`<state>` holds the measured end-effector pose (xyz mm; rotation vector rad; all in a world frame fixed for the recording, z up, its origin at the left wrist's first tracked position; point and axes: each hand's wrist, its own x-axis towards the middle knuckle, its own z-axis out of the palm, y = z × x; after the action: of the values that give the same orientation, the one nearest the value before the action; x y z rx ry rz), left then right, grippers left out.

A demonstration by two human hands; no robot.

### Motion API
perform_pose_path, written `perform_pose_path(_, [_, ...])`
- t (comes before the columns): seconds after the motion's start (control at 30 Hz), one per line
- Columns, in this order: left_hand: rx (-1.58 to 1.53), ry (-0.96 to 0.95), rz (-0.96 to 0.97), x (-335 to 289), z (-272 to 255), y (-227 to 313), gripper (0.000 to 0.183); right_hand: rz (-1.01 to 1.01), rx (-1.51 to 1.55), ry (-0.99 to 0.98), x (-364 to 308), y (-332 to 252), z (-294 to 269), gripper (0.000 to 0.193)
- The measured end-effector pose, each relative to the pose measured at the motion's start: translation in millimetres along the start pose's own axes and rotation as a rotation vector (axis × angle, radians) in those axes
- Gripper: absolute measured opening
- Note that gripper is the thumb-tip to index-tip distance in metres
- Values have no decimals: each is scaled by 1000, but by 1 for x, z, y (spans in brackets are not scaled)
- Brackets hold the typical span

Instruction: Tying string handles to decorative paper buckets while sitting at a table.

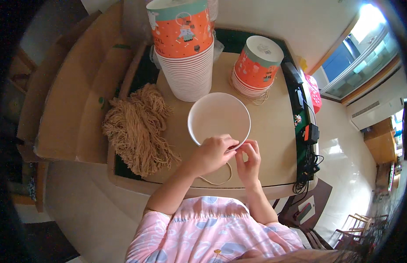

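Observation:
A white-lined paper bucket stands mouth up in front of me, near the table's front edge. My left hand is closed on its near rim, thumb and fingers pinched together. Just to the right, my right hand has its thumb and fingers pinched close against the same rim; what lies between them is too small to make out. A pale cord curves on the table below the hands, its upper end lost near the fingers.
A tall stack of orange-and-green paper buckets rises behind, with a shorter stack ringed by cord to its right. A bundle of tan cords lies left, beside a cardboard box. Black cables and an adapter line the right edge.

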<state>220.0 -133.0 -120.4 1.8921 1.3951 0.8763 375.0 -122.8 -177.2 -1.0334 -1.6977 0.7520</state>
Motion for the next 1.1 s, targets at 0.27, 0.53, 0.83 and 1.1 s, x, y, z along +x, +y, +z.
perform_pose_path(0.27, [-7,8,-87,12,7,-10,15,89,78,-92,-3,23,-3,10])
perform_pose_path(0.53, [38,106,-126,13,8,-7,8,417,457,-149,-7,17,-7,6])
perform_pose_path(0.83, [-209,115,-193,15,3,-9,5,354,519,-166,2,-13,-14,18])
perform_pose_path(1.1, [-290,113,-207,13,-1,-6,6,141,36,-42,14,-20,-5,15])
